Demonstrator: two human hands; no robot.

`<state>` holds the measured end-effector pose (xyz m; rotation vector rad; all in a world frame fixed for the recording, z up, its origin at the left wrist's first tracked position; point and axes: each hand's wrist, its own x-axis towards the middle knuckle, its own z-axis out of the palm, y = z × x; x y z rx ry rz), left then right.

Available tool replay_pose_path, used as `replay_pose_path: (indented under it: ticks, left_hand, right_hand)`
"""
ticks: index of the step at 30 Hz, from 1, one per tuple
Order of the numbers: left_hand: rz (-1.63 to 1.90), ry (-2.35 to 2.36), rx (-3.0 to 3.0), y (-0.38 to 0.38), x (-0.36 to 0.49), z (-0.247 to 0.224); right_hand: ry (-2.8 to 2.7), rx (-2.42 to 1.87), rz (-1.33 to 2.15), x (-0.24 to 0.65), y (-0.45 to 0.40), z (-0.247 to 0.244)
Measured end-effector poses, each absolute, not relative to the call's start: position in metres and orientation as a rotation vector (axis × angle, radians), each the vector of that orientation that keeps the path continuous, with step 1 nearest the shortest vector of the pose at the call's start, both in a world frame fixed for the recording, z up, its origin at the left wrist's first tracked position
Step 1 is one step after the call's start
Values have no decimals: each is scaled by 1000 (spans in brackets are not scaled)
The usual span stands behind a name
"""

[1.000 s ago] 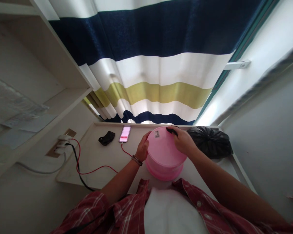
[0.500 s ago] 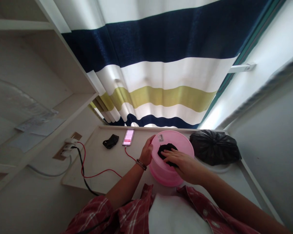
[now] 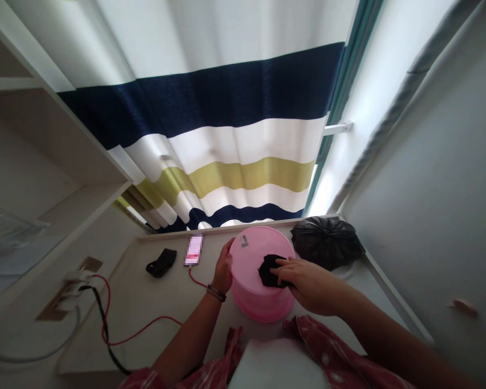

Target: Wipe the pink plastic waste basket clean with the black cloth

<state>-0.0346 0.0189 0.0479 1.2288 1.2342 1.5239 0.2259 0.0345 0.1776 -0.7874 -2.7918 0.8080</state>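
A round pink plastic container (image 3: 247, 270) stands on the white desk, its flat, disc-like top tilted up towards me. A small label (image 3: 244, 241) sticks to the upper left of that face. My left hand (image 3: 223, 271) is wrapped round the container's left rim, with a beaded bracelet at the wrist. On the right part of the pink face lies a bunched black cloth (image 3: 268, 274). My right hand (image 3: 314, 283) presses the cloth against the face with its fingers bent over it; part of the cloth is hidden beneath them.
Left on the desk lie a small black item (image 3: 161, 263) and a phone (image 3: 193, 250) on a red cable (image 3: 141, 328). The cable leads to plugs in a wall socket (image 3: 71, 286). A tied black plastic bag (image 3: 328, 243) sits right, before a striped curtain (image 3: 227, 102).
The black cloth under my right hand has slid towards the right, near side of the pink face. My left hand keeps its hold on the rim. The whole view has swung to the right.
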Motion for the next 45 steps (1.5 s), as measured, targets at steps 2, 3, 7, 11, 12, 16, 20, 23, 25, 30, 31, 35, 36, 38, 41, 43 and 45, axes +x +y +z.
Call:
replay_pose_path:
  ticks: [2,3,7,11,12,16,20,23,25,30,31,35,36,38,41,43,45]
  left_hand:
    - [1530,1227,1219,19,-34,48]
    - [1531,1224,1214,19,-34,48]
    - [1530,1222,1183,18,-33,51]
    - [1517,1215,1149,19,-31,52]
    - [1512,1211,1144,19,-31,52]
    - [1485,1192,1137,20,-34,50]
    - [1418,1182,1133,21,-37,51]
    - [1383,1180,1173,20,-38,56]
    - [1389,1190,1207,20,-39,58]
    - [1431,1244,1222,18,-42,53]
    - [1437,1251,1223,18,-43,51]
    - [1416,1232,1250,18,-45,45]
    - [1403,1222,1261,18,-46,44]
    - [1383,1205,1284,19,-47,44]
    - [1365,1199,1325,20,-49,45]
    - [1351,1210,1353,20,-50,46]
    - [1326,1225,1381,20,-51,49]
  right_hand:
    - [-2784,-867,763,232,35,179]
    - [-2773,-923,737,235,36,178]
    - [-2660,-1131,628,236,41,159]
    - [-2592,-1199,527,219,52,137]
    - [-2583,-1211,502,213,57,133]
    - [-2536,-1233,431,186,82,123]
    - [-2526,-1220,403,156,96,124]
    - [-2559,-1156,384,131,89,129]
    - [-2584,-1096,381,116,76,131]
    - [-2606,-1037,408,98,28,139]
    - [-2611,-1050,427,99,18,141]
    - [-2604,-1140,535,112,-20,153]
    - [-2591,-1172,558,116,-29,156]
    - [-2541,-1266,587,126,-44,159]
    - [-2413,-1461,577,141,-58,156]
    - [-2326,-1579,536,152,-61,152]
    - [-2277,-1650,502,162,-58,148]
